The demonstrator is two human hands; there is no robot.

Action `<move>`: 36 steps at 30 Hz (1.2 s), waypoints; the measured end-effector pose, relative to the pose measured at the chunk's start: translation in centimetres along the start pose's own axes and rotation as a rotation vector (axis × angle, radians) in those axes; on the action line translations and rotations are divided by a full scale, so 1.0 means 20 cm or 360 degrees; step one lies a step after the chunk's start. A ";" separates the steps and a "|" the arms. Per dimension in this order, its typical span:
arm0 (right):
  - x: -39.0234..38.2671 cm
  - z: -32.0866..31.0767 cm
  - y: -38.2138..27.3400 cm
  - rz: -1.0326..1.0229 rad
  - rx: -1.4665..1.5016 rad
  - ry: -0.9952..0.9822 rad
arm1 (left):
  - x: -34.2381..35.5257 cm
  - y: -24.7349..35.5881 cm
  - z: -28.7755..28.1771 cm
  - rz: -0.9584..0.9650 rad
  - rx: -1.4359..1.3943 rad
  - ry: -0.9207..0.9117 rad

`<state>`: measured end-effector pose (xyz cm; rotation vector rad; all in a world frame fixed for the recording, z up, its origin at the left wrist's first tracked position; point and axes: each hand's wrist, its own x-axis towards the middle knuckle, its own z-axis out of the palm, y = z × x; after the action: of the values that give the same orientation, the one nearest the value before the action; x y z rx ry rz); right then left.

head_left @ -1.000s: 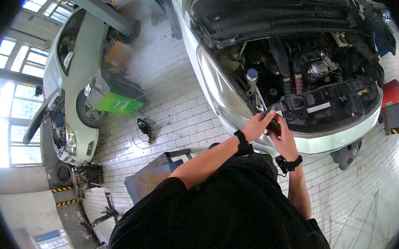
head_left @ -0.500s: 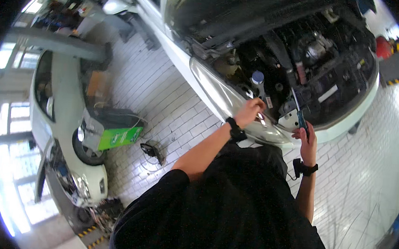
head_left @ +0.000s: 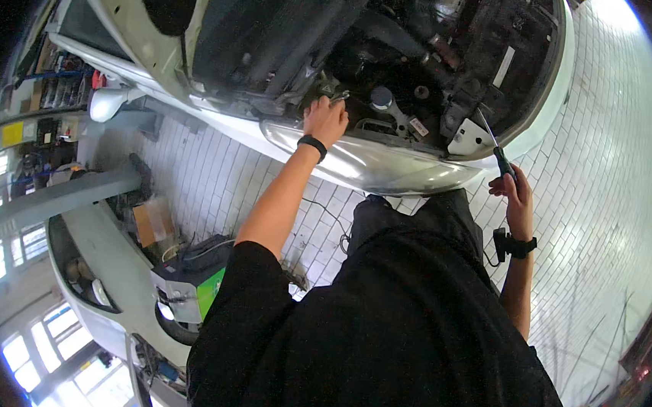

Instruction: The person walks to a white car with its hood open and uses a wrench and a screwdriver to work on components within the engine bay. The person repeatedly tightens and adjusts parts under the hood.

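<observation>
The right hand [head_left: 516, 197] is clamped on a screwdriver [head_left: 496, 149] whose shaft slants up-left into the engine bay [head_left: 436, 67], while the left hand [head_left: 325, 119], fingers curled, rests at the bay's edge on a small metal part [head_left: 340, 96], above the silver bumper [head_left: 375, 165].

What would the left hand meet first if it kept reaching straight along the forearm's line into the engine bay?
Probably the small metal tool at the left hand's fingertips, then dark engine parts behind it; depth is hard to judge here.
</observation>
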<state>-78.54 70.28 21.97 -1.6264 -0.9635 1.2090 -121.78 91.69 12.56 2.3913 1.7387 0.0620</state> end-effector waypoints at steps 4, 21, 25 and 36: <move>0.11 -0.08 -0.01 -0.0036 -0.0023 -0.0060 | 0.08 -0.04 0.07 -0.0088 0.0087 -0.0400; 1.24 0.15 -0.30 -0.0271 -0.0919 -0.0724 | 0.07 -0.10 0.09 0.0070 0.0402 -0.0701; 1.58 0.44 -0.31 -0.0793 -0.1177 -0.0817 | 0.10 -0.10 0.07 0.0025 0.0390 -0.0867; 2.07 1.11 -0.02 -0.1110 -0.1336 -0.0915 | 0.11 -0.11 0.09 -0.0114 0.0359 -0.0917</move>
<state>-90.51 113.01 6.62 -1.2806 -2.4033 0.7979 -122.90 94.26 10.18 2.1711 1.6008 -0.7876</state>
